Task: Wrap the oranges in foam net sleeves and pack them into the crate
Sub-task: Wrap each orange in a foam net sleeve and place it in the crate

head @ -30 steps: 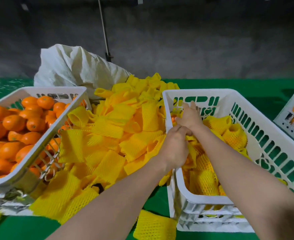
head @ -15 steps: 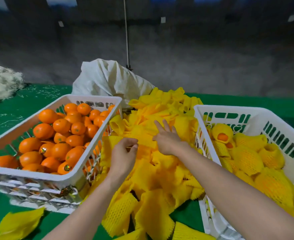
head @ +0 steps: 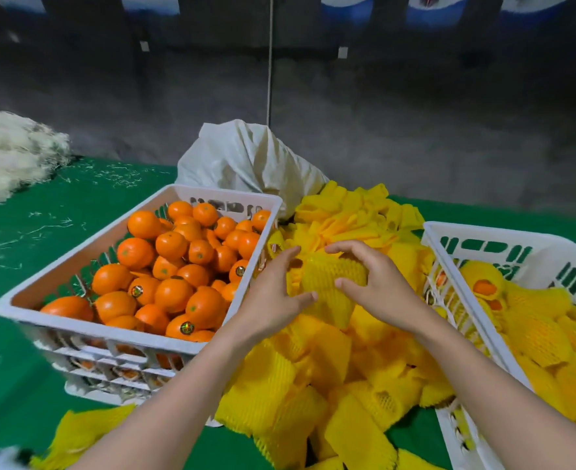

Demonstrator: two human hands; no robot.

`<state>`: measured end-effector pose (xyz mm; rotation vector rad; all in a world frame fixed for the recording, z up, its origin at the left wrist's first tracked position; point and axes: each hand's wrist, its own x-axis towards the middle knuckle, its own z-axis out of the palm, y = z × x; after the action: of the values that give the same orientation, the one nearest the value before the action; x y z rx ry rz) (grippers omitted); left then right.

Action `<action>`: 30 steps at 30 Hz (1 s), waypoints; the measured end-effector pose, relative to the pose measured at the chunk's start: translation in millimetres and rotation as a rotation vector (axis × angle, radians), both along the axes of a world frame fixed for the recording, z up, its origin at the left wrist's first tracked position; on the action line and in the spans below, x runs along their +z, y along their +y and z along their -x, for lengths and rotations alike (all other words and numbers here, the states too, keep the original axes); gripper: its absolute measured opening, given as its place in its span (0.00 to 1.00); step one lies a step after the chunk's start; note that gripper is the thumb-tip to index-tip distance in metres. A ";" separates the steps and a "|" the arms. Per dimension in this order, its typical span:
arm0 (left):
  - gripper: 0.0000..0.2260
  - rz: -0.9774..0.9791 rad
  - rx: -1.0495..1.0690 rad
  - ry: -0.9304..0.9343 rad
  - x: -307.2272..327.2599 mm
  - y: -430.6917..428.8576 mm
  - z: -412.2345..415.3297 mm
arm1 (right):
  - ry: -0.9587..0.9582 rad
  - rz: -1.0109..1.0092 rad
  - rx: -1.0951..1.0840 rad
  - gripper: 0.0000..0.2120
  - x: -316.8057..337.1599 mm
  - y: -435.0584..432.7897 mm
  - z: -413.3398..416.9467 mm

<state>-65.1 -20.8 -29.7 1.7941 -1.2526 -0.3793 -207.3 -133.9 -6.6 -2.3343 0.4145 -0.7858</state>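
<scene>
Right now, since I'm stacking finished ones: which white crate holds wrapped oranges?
The right crate: its oranges sit in yellow foam sleeves, whereas the left crate holds bare ones.

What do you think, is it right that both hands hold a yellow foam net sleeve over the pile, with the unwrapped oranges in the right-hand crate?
No: the head view shows the unwrapped oranges in the left crate; the right crate holds wrapped oranges. The left hand and right hand do hold a yellow foam net sleeve over the pile.
</scene>
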 end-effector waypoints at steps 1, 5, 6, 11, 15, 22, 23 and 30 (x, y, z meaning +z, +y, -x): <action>0.25 -0.036 -0.017 -0.005 1.5 -0.1 -1.1 | 0.020 -0.004 0.004 0.20 0.8 3.4 0.3; 0.08 0.017 0.046 0.016 1.6 7.6 -0.1 | -0.012 0.200 -0.179 0.12 -7.2 20.9 -14.3; 0.12 0.015 0.062 0.116 0.7 9.3 -0.7 | -0.040 0.287 -0.218 0.11 -11.1 25.3 -20.5; 0.11 -0.050 0.031 0.337 13.4 18.3 -36.3 | -0.114 0.363 -0.138 0.06 -24.0 44.0 -50.9; 0.07 -0.260 0.057 0.049 8.8 21.0 -104.7 | -0.047 0.002 -0.129 0.14 -25.4 41.9 -61.7; 0.37 -0.852 -0.063 -0.620 -45.8 23.6 -149.8 | 0.046 -0.267 -0.082 0.16 -23.4 41.5 -57.6; 0.37 -0.796 -0.031 -0.621 -45.3 23.4 -150.7 | 0.046 -0.297 -0.088 0.16 -22.1 41.5 -55.4; 0.27 -0.070 -0.206 0.591 0.3 41.3 -130.3 | -0.046 -0.679 0.004 0.12 -10.0 52.9 -42.9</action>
<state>65.2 20.6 -29.4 1.4515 -1.0019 -0.9988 -164.4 -81.0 -16.6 -1.6796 0.5537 -0.5763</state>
